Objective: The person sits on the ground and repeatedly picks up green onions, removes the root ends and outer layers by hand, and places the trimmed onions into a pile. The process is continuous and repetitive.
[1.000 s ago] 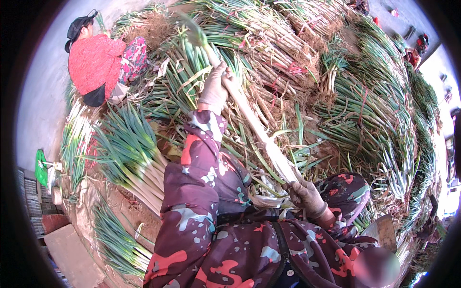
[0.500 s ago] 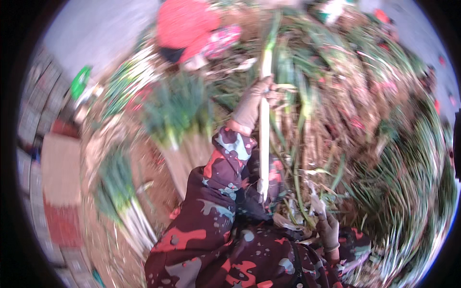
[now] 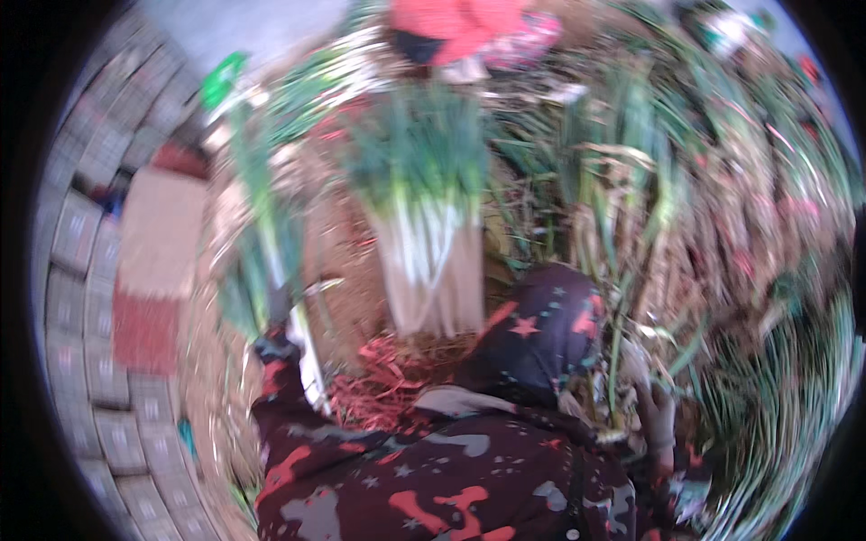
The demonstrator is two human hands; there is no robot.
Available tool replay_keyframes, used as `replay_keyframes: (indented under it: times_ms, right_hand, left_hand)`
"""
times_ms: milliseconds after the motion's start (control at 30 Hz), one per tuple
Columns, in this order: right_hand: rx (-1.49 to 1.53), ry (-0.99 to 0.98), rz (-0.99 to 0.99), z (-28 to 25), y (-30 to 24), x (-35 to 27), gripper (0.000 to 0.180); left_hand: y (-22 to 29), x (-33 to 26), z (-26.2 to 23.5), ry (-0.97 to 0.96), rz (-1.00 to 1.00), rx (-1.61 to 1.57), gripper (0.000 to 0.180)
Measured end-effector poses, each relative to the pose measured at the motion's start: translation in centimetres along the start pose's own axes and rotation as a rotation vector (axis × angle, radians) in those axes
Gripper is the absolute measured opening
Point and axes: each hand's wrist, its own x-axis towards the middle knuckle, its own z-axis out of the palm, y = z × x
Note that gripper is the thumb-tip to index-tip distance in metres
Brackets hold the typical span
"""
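My left hand (image 3: 278, 338), dark and blurred, is at the left, closed around a long leek (image 3: 262, 194) whose green top points away from me. It is over a small pile of leeks (image 3: 311, 365) on the ground. My right hand (image 3: 660, 417), in a pale glove, is low at the right beside my knee. Its fingers are closed around a pale, thin thing (image 3: 636, 359) that blur keeps me from making out. Between my hands, a wide bundle of cleaned leeks (image 3: 428, 243) lies with white stalks toward me.
Red strings (image 3: 379, 388) lie in a tangle before my lap. Unpeeled leeks (image 3: 667, 234) cover the right, with a green heap (image 3: 776, 397) nearer. Cardboard (image 3: 162, 234) lies over paving at the left. A person in red (image 3: 460, 27) is at the far side, near a green bag (image 3: 223, 79).
My left hand has swung from the middle to the left with the leek, over the small pile. My view has shifted left. The right hand stays low at the right.
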Motion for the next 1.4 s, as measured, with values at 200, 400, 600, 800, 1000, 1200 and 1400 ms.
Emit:
replay_keyframes:
  times_ms: [200,400,600,800,1000,1200,1400]
  right_hand:
    - [-0.746,0.017,-0.158,-4.0,3.1,4.7,0.038]
    - [-0.636,0.199,-0.122,-1.6,3.2,14.5,0.051]
    - [-0.753,0.321,0.099,4.6,3.3,22.8,0.06]
    - [0.172,-0.015,-0.121,-1.8,3.9,22.9,0.029]
    - [0.199,0.299,-0.185,-1.3,-3.8,12.5,0.049]
    - [-0.243,0.564,-0.349,6.2,-0.6,7.7,0.054]
    - [0.349,0.658,-0.538,0.2,-7.6,13.8,0.037]
  left_hand:
    - [1.4,3.4,4.4,0.073,0.095,0.882,0.042]
    - [29.4,-4.1,29.0,-0.291,0.846,0.19,0.037]
    - [46.0,-18.7,52.0,-0.836,1.102,-0.374,0.032]
    - [40.9,-19.8,64.0,-1.267,0.449,-0.384,0.022]
    - [39.1,-20.2,66.0,-1.25,0.11,-0.332,0.031]
    - [40.2,-20.9,67.2,-1.319,-0.112,-0.829,0.032]
    - [42.6,-23.8,62.7,-1.519,-0.295,-1.028,0.037]
